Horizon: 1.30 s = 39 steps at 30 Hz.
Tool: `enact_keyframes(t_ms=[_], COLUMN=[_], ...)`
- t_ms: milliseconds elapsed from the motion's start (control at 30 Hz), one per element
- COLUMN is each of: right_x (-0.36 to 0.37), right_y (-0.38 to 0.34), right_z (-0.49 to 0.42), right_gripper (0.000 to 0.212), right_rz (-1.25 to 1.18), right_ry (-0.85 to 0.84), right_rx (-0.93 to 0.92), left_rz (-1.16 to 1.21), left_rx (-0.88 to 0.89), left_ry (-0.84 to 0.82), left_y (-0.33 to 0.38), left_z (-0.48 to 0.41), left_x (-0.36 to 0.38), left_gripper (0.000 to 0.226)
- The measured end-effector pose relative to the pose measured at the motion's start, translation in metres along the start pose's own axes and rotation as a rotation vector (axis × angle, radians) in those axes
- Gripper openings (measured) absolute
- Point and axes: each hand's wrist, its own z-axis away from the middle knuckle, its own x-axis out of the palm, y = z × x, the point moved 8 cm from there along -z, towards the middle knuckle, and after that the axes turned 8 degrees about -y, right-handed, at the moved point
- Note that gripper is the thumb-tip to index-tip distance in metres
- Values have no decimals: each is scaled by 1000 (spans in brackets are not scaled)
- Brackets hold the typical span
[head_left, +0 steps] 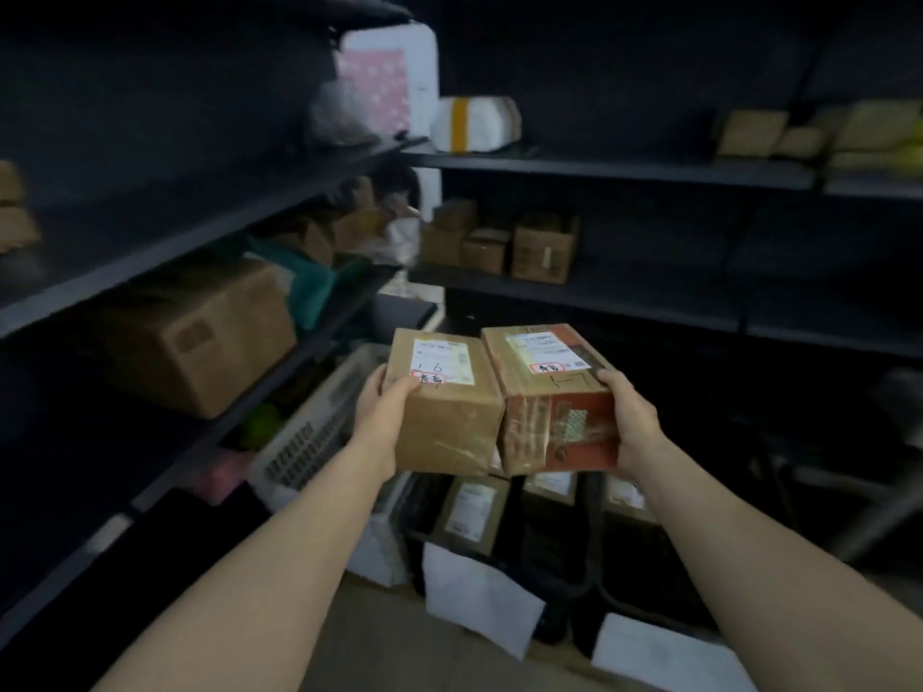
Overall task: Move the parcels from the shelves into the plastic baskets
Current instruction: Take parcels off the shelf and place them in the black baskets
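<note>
Two parcels held side by side, mid-air, chest height, above black baskets (592,541) holding other parcels (472,511). Left hand (384,407) grips outer side of brown parcel (449,422), thumb over top edge. Right hand (632,417) grips outer side of red-printed parcel (554,392). Inner sides touching. Both long axes run away from viewer, labels facing up. Dark shelves (599,167) behind.
</note>
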Motion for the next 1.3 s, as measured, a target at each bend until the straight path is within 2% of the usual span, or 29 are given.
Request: enact_keyframes(t_ms=[100, 233, 300, 400, 500, 667, 800, 900, 1100, 1200, 1300], right_x=[-75, -173, -213, -261, -293, -334, -354, -358, -385, -389, -392], right_y=[9, 43, 66, 106, 132, 144, 146, 148, 161, 176, 203], right_z=[-14, -27, -35, -57, -74, -101, -131, -155, -206, -246, -281], right_gripper=[23, 31, 48, 75, 71, 59, 58, 56, 53, 51, 62], right_rz=[1, 4, 27, 13, 21, 115, 140, 123, 70, 11, -99], right_ry=[170, 380, 463, 547, 592, 673, 684, 686, 713, 604, 505], right_rx=[28, 92, 146, 243, 300, 313, 244, 207, 145, 139, 223], left_rz=[2, -35, -70, -143, -198, -232, -184, -200, -502, -624, -662], left_rx=[-118, -262, -324, -393, -381, -305, -207, -161, -18, 5, -15], left_ry=[-102, -226, -245, -267, -271, -238, -232, -272, -266, -240, -230], left_y=[-51, -121, -155, -200, -224, -237, -246, -259, -297, -307, -326], left_z=[-36, -55, -62, -70, -77, -95, -111, -117, -136, -137, -142], left_x=[70, 147, 171, 201, 233, 286, 318, 339, 360, 372, 381], left_gripper=[39, 44, 42, 50, 45, 54, 50, 56, 56, 67, 67])
